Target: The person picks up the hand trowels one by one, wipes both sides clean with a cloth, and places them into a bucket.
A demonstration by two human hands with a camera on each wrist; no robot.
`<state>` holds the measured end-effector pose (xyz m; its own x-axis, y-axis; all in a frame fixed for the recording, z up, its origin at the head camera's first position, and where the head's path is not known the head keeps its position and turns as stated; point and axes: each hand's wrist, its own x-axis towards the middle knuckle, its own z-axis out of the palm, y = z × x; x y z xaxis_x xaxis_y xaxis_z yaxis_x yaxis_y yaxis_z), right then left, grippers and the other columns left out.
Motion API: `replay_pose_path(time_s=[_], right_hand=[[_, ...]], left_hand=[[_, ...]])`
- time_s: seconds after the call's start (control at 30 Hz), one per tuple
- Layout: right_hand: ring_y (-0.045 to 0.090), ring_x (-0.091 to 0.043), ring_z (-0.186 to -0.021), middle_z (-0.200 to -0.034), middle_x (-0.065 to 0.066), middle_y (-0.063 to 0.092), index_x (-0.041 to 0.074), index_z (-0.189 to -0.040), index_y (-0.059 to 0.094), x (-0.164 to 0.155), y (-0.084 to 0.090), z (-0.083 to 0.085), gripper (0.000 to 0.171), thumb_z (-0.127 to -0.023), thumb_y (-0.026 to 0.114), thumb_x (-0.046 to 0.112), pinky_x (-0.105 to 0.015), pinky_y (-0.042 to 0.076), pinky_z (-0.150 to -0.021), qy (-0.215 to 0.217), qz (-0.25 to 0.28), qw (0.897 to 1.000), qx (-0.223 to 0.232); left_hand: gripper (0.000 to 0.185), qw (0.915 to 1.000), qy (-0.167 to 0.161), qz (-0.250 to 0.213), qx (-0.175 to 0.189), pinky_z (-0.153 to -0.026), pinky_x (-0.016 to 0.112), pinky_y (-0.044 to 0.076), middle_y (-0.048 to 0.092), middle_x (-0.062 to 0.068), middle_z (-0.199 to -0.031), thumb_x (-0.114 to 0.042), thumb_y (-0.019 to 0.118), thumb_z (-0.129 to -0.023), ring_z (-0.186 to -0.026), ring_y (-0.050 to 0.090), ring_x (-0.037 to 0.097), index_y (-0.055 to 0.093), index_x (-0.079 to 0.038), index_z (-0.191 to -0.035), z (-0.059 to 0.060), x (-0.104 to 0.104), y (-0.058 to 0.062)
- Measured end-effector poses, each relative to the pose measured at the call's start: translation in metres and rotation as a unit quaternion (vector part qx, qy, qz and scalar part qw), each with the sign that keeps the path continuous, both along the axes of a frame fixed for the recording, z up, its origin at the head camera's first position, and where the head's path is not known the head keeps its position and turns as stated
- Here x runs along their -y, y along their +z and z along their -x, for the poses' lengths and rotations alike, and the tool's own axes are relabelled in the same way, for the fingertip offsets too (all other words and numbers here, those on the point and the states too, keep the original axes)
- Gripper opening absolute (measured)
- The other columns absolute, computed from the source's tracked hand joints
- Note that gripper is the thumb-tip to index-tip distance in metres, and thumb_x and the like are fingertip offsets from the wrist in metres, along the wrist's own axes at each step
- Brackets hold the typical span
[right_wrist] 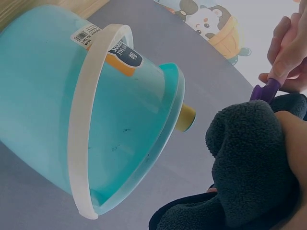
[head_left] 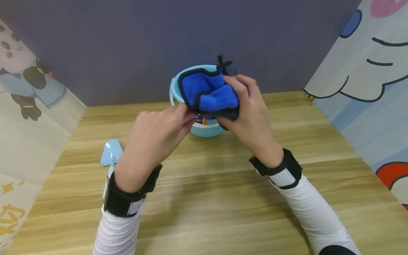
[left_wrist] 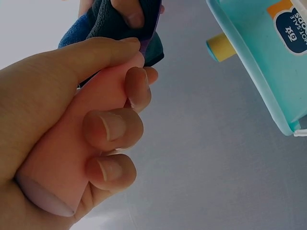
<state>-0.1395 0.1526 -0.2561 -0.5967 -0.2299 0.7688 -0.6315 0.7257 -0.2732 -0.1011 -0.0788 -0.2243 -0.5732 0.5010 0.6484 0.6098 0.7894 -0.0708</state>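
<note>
My left hand [head_left: 153,141] grips the pink handle [left_wrist: 79,139] of a small tool, its fingers curled round it. The tool's purple part [right_wrist: 269,90] runs into a blue towel [head_left: 204,90] with black edging, which hides the rest, so its kind does not show. My right hand [head_left: 253,113] holds the towel bunched about the purple part. Both hands are above and in front of a light blue bucket [head_left: 207,132] with a white carrying handle [right_wrist: 81,129]. In the right wrist view, a yellow end [right_wrist: 186,118] of something shows past the bucket's rim.
A light blue toy shovel [head_left: 111,152] lies on the wooden table [head_left: 216,212], left of my left wrist. A grey wall [head_left: 127,53] stands close behind the bucket. Printed cartoon panels [head_left: 357,81] flank the table on both sides.
</note>
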Motion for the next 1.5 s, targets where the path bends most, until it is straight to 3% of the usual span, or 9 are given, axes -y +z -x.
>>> replay_pose_path(time_s=[1.07,1.5], right_hand=[[0.054,-0.040,-0.126,-0.140,-0.021,0.048,0.020,-0.146,0.040,-0.0012,-0.0018,0.0005,0.072,-0.087,0.080,0.027,-0.058,0.047,-0.106,0.005,-0.007,1.000,-0.001],[0.053,-0.042,-0.128,-0.142,-0.020,0.048,0.022,-0.147,0.037,0.0023,-0.0062,0.0007,0.076,-0.086,0.081,0.026,-0.058,0.048,-0.106,0.006,-0.017,1.000,0.024]], left_hand=[[0.031,0.9999,0.004,0.002,0.011,-0.041,0.033,0.028,0.037,-0.002,-0.058,-0.024,0.067,-0.098,-0.044,0.038,0.016,0.052,-0.008,-0.076,0.0000,-0.0014,-0.0006],[0.030,0.9995,0.011,0.014,0.025,-0.041,0.034,0.033,0.040,-0.001,-0.058,-0.026,0.068,-0.098,-0.045,0.041,0.016,0.056,-0.007,-0.078,-0.0014,-0.0010,0.0005]])
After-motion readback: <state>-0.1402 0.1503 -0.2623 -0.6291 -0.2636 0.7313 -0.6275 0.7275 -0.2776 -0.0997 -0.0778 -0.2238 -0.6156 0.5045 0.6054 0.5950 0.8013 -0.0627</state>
